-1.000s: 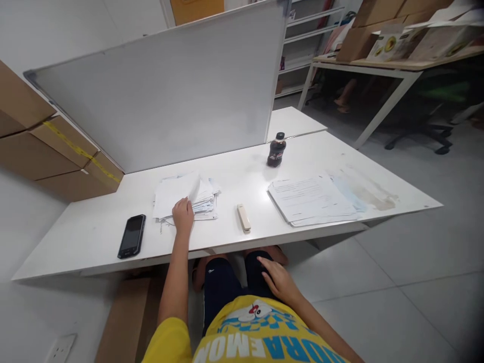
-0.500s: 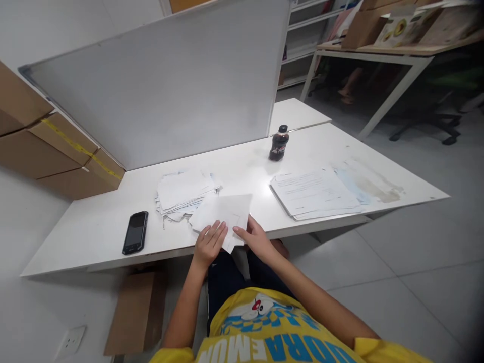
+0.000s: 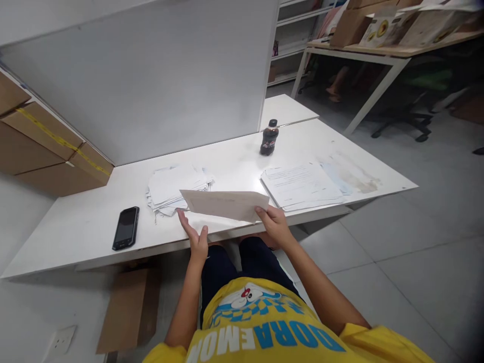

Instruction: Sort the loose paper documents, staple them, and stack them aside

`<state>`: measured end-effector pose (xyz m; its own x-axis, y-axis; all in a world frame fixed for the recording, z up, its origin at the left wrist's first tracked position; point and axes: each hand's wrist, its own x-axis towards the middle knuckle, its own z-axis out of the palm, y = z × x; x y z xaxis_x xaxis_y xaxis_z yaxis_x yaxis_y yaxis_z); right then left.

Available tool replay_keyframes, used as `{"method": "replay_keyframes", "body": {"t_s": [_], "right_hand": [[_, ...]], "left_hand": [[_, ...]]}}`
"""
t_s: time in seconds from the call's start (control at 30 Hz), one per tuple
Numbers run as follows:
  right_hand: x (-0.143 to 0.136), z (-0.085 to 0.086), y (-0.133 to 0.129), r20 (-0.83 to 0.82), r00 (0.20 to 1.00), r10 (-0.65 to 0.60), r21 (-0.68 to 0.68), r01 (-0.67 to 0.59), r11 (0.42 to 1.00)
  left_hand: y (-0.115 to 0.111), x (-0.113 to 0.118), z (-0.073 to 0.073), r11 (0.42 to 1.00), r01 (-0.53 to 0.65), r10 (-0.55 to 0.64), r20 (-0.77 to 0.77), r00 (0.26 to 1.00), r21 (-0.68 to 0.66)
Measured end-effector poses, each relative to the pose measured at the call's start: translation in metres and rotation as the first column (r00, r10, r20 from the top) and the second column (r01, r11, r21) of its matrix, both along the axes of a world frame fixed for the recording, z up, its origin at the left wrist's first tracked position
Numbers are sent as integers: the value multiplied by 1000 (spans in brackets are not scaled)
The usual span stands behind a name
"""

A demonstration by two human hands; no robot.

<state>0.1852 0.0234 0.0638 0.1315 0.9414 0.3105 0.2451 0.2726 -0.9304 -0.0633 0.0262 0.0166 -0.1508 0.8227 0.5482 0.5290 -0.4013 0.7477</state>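
A sheet of paper (image 3: 225, 204) is held up at a slant over the table's front edge, its near face in shade. My right hand (image 3: 274, 222) pinches its right end between thumb and fingers. Just below the sheet's left end, my left hand (image 3: 194, 239) is open, thumb and fingers apart, with nothing held in it. Beyond that hand lies a loose, uneven pile of papers (image 3: 170, 186). To the right of the held sheet is a neater stack of printed papers (image 3: 302, 186).
A black phone (image 3: 126, 228) lies on the white table (image 3: 83, 227) at the left. A dark drink bottle (image 3: 269, 137) stands towards the back, in front of a whiteboard (image 3: 151, 75). Cardboard boxes (image 3: 56, 146) sit at the left; another box (image 3: 128, 310) is under the table.
The paper, earlier low between both hands, is now raised, tilted and held by the right hand alone. My left hand has let go and opened. The view has shifted slightly.
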Motion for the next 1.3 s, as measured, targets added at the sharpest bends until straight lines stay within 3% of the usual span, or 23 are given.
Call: {"method": "replay_keyframes", "body": {"t_s": [0.2, 0.33, 0.5, 0.93, 1.3], "right_hand": [[4, -12, 9, -63, 996, 67, -14, -68, 998], [4, -18, 12, -99, 993, 57, -8, -58, 998], [7, -25, 13, -105, 994, 39, -5, -40, 999], [5, -62, 16, -178, 984, 1, -116, -22, 993], [2, -49, 17, -238, 970, 46, -63, -63, 996]], "left_hand": [[36, -8, -6, 981, 157, -135, 180, 974, -116], [45, -8, -10, 977, 125, -81, 242, 967, -172], [46, -6, -7, 954, 167, -85, 312, 946, -249], [39, -5, -5, 933, 227, -128, 334, 934, -278], [39, -10, -11, 907, 296, -213, 278, 937, -301]]}}
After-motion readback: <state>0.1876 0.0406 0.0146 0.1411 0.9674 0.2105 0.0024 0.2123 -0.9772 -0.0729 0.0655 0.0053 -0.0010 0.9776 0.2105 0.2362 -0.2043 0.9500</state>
